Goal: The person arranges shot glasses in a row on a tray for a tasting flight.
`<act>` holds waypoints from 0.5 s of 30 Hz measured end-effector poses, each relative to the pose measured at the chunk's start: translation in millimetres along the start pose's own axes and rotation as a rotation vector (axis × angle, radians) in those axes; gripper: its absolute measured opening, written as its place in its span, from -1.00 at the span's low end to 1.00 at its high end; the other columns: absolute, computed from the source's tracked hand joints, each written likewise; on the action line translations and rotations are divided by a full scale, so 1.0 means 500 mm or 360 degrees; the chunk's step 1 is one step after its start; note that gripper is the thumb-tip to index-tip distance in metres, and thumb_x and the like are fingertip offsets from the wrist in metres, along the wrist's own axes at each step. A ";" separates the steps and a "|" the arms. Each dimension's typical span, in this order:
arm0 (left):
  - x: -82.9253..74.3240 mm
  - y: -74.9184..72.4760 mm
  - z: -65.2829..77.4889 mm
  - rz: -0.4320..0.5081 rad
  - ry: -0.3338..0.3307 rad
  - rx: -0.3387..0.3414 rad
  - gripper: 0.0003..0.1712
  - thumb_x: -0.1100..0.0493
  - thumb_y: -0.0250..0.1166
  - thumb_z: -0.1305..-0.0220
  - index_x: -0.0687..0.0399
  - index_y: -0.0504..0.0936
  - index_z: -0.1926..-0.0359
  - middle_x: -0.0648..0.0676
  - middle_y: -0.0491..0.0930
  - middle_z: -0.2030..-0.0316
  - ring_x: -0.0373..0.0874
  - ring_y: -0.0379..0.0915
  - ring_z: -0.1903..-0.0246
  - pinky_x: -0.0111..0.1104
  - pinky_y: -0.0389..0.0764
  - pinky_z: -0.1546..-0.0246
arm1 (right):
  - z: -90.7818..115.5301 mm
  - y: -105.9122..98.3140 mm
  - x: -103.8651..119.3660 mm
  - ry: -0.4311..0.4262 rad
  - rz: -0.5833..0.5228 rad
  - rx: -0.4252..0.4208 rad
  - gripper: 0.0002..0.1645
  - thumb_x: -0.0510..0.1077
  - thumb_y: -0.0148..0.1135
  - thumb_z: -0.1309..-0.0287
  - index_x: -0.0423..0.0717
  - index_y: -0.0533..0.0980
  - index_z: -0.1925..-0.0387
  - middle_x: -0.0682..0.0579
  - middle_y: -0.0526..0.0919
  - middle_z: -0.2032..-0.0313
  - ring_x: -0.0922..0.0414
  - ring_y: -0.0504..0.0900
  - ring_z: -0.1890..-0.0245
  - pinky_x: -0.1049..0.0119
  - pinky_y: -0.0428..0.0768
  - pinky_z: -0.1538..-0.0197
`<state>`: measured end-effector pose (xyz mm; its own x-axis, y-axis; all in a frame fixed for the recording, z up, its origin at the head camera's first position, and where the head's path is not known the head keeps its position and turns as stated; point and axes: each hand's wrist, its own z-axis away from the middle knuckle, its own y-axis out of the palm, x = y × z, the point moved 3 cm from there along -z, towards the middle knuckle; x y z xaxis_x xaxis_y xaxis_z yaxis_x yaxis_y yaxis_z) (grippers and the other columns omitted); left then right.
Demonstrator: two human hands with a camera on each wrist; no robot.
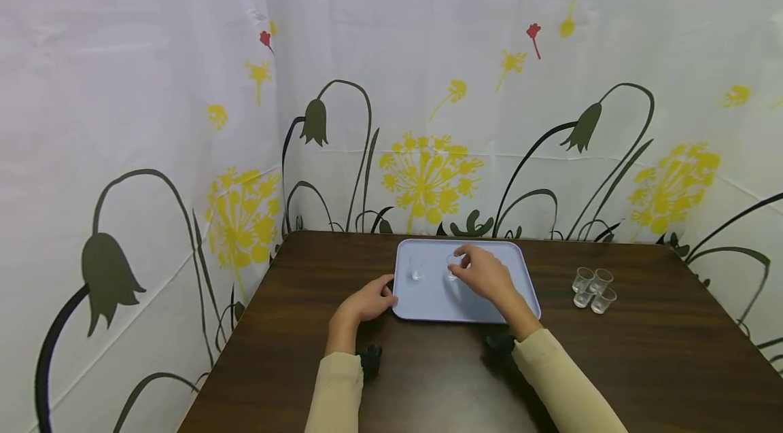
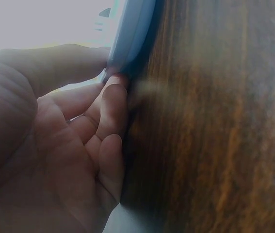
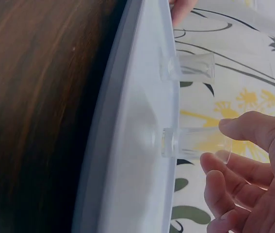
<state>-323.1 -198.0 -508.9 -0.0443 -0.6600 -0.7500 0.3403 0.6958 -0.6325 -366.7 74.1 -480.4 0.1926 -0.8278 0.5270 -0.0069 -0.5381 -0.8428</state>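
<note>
In the head view a pale blue tray point(image 1: 428, 307) lies on the table. My left hand point(image 1: 365, 300) grips its left edge; in the left wrist view the thumb is over the tray's rim point(image 2: 132, 39) with fingertips beneath. Over the tray, my right hand point(image 1: 486, 274) pinches a clear shot glass point(image 3: 193, 142) near its rim between thumb and fingers. The glass is upright, its thick base close over the tray surface. A second clear shot glass point(image 1: 416, 271) stands on the tray's left part, farther from the right hand.
Several more clear shot glasses point(image 1: 584, 276) stand grouped on the dark wooden table point(image 1: 642, 358), right of the tray. A white curtain point(image 1: 397, 25) printed with flowers hangs behind the table and along its left side. A black band point(image 1: 370, 361) shows at the left wrist.
</note>
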 end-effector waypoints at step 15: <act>0.007 -0.001 -0.002 -0.0006 0.0005 0.0008 -0.29 0.21 0.27 -0.49 0.34 0.34 -0.55 0.05 0.48 0.23 -0.14 0.38 0.28 -0.29 0.39 0.13 | -0.008 0.032 0.033 -0.0067 0.0019 0.0039 -0.51 0.17 0.47 -0.31 0.04 0.69 -0.15 0.11 0.84 0.16 0.04 0.76 0.19 0.05 0.62 0.22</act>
<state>-324.4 -200.2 -511.5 -0.0484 -0.6619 -0.7481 0.3448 0.6918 -0.6344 -367.4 51.1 -484.9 0.2339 -0.8265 0.5121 0.0145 -0.5237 -0.8518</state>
